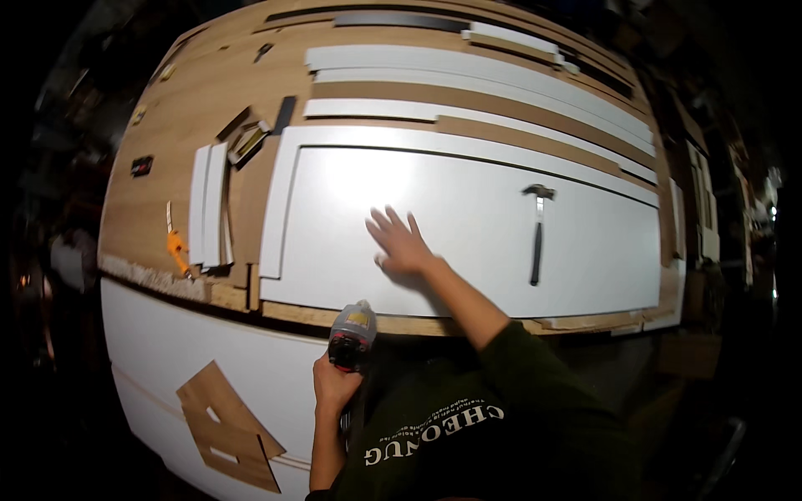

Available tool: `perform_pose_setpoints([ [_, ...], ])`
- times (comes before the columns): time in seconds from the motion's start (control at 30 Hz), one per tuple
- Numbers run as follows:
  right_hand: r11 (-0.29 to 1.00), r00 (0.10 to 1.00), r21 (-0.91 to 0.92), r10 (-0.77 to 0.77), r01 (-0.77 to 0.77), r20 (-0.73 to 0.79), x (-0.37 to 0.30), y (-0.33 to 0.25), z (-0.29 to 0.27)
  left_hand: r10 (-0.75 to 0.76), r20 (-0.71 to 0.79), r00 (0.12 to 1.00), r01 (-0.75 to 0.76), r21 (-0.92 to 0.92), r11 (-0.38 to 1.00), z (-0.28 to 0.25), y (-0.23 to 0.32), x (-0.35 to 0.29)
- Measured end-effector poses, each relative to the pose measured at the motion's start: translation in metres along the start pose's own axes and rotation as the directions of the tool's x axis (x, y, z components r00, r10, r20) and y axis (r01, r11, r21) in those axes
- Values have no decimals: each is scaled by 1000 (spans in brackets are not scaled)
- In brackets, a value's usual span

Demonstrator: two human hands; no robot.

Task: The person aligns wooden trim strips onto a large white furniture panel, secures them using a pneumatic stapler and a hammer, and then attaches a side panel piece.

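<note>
My left hand is wrapped round the grip of a grey power tool with red and black parts. The tool's narrow nose points toward the near edge of a big white panel; whether it touches the edge I cannot tell. On the panel's face, my right hand lies flat with its fingers spread, holding nothing. To the right of that hand a claw hammer with a black handle rests on the panel. A raised white strip borders the panel's left and far sides.
Beyond the panel lie long white and brown strips. Short white strips, an opened small box and an orange tool occupy the left of the wooden table. Brown board pieces rest on a lower white surface.
</note>
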State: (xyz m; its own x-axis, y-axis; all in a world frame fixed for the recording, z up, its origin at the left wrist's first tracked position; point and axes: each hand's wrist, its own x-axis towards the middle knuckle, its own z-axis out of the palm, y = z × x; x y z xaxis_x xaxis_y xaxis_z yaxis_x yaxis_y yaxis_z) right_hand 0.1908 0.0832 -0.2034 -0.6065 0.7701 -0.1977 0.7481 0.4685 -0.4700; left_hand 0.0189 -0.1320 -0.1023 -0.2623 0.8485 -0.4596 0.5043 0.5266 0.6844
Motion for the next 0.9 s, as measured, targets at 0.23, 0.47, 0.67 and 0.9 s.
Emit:
perform_pose_setpoints([
  [0.23,837,879,486,407,-251,-248,-231,67,-4,250,-26,968,-238,229,944,47,52,-13],
  [0.47,861,492,449,506,-238,-709,-329,216,-75,400,-77,913,-279,597,752,140,87,39],
  [0.67,767,116,490,578,-414,-808,-454,363,-97,359,-107,927,-202,664,720,221,113,72],
  [0.9,521,-148,521,597,-676,-789,-605,513,-131,351,-161,923,-201,576,792,285,146,67],
])
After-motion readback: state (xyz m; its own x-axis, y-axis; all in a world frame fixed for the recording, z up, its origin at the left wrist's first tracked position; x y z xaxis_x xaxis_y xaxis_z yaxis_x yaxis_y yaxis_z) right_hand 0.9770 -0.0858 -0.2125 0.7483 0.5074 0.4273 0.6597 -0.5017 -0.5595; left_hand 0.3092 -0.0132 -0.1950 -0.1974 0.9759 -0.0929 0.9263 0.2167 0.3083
